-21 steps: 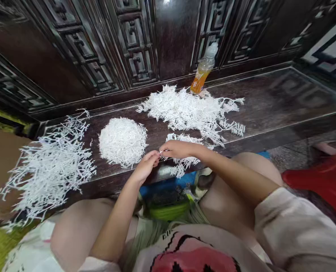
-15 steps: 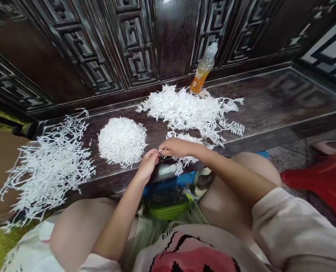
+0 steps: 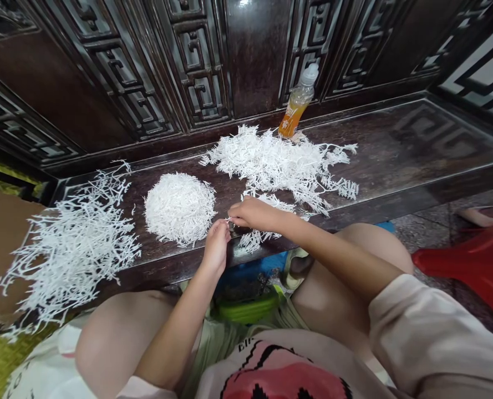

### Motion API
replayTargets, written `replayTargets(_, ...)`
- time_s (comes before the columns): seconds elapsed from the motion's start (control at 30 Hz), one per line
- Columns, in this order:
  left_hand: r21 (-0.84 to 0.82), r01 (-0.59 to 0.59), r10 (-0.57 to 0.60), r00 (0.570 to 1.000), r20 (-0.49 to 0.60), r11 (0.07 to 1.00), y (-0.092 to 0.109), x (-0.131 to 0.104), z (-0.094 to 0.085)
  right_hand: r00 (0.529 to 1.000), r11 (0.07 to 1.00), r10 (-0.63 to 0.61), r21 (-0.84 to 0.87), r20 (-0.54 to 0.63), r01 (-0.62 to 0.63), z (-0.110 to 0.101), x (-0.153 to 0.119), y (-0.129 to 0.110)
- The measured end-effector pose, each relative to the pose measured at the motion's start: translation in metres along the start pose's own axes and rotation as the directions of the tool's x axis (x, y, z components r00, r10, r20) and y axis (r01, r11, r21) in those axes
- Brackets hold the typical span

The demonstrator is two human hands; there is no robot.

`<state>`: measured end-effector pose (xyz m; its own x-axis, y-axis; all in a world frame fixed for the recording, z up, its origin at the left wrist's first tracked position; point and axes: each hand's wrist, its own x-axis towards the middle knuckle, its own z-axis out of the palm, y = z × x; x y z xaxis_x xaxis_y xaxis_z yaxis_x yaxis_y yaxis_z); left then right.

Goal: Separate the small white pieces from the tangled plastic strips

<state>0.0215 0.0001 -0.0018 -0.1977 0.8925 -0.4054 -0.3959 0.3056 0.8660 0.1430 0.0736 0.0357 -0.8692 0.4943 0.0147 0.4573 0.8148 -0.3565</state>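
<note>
My left hand (image 3: 217, 241) is closed in a pinch at the front edge of the bench, its fingertips on a small white piece. My right hand (image 3: 252, 214) meets it there, fingers also pinched on the white, thin, branched plastic strip (image 3: 255, 240), whose comb-like end seems to stick out below the palm. Part of that strip is hidden by the hand. Just left of my hands is a round heap of small white pieces (image 3: 179, 208). Behind my right hand spreads a pile of white branched strips (image 3: 271, 158).
A larger tangle of bare white stems (image 3: 75, 244) overhangs the bench's left end, near a cardboard box (image 3: 5, 233). An orange drink bottle (image 3: 296, 105) stands against the carved wooden backrest (image 3: 254, 61). My knees are close to the bench edge, and a red stool (image 3: 471, 255) is at right.
Both hands have shifted slightly left, still together at the fingertips. The strip under my right hand has moved left with it. The heaps look the same.
</note>
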Motion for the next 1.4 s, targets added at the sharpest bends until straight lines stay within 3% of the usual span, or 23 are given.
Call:
replayTargets(0.2, -0.092, -0.001, -0.002, 1.000, -0.031, 0.996, 0.014, -0.024, 0.006, 0.997, 0.999, -0.018, -0.033, -0.076, 0.016, 0.009, 0.001, 0.005)
replayTargets(0.3, -0.097, -0.171, 0.166, 0.984, -0.064, 0.980, 0.041, -0.045, -0.005, 0.975, 0.982, 0.186, -0.018, -0.126, -0.189, 0.000, -0.007, 0.034)
replayTargets(0.37, -0.103, -0.330, 0.321, 0.942, -0.097, 0.938, 0.063, -0.051, -0.023, 0.916, 0.924, 0.377, -0.007, -0.138, -0.381, -0.010, -0.014, 0.055)
replayTargets(0.47, -0.010, -0.399, 0.392, 0.906, -0.161, 0.917, 0.084, -0.032, -0.055, 0.875, 0.879, 0.467, 0.173, -0.125, -0.445, -0.021, -0.014, 0.061)
replayTargets(0.53, 0.171, -0.388, 0.422, 0.864, -0.276, 0.906, 0.085, -0.008, -0.071, 0.902, 0.857, 0.426, 0.349, -0.065, -0.379, -0.019, -0.007, 0.047)
replayTargets(0.6, 0.361, -0.320, 0.431, 0.855, -0.288, 0.876, 0.078, 0.015, -0.081, 0.930, 0.810, 0.366, 0.494, -0.002, -0.318, -0.013, 0.000, 0.028)
replayTargets(0.7, 0.690, -0.266, 0.491, 0.858, -0.149, 0.673, 0.067, 0.035, -0.085, 0.940, 0.697, 0.321, 0.645, 0.112, -0.315, -0.004, 0.002, 0.008)
replayTargets(0.83, 0.963, -0.147, 0.629, 0.777, -0.029, 0.226, 0.061, 0.037, -0.083, 0.943, 0.596, 0.283, 0.739, 0.174, -0.315, -0.001, -0.003, 0.003)
replayTargets(0.93, 0.993, -0.051, 0.681, 0.731, -0.035, 0.106, 0.060, 0.033, -0.078, 0.947, 0.531, 0.272, 0.795, 0.169, -0.294, -0.003, -0.005, 0.002)
replayTargets(1.0, 0.988, -0.110, 0.671, 0.741, 0.007, 0.111, 0.059, 0.028, -0.071, 0.942, 0.475, 0.287, 0.827, 0.176, -0.299, -0.002, -0.004, 0.001)
replayTargets(1.03, 0.972, -0.187, 0.640, 0.767, 0.052, 0.145, 0.058, 0.023, -0.066, 0.936, 0.450, 0.303, 0.839, 0.180, -0.307, -0.002, -0.003, 0.000)
replayTargets(1.13, 0.824, -0.407, 0.427, 0.875, 0.227, 0.394, 0.049, 0.007, -0.046, 0.924, 0.394, 0.341, 0.866, 0.172, -0.306, 0.003, -0.001, -0.002)
replayTargets(1.2, 0.739, -0.396, 0.279, 0.917, 0.286, 0.545, 0.040, -0.003, -0.033, 0.928, 0.386, 0.340, 0.877, 0.152, -0.285, 0.007, -0.001, -0.003)
replayTargets(1.27, 0.714, -0.349, 0.201, 0.937, 0.287, 0.607, 0.031, -0.009, -0.024, 0.935, 0.406, 0.331, 0.874, 0.130, -0.266, 0.009, -0.001, -0.004)
replayTargets(1.4, 0.662, -0.338, 0.214, 0.941, 0.263, 0.669, 0.021, -0.007, -0.019, 0.936, 0.469, 0.328, 0.837, 0.128, -0.280, 0.011, -0.002, -0.005)
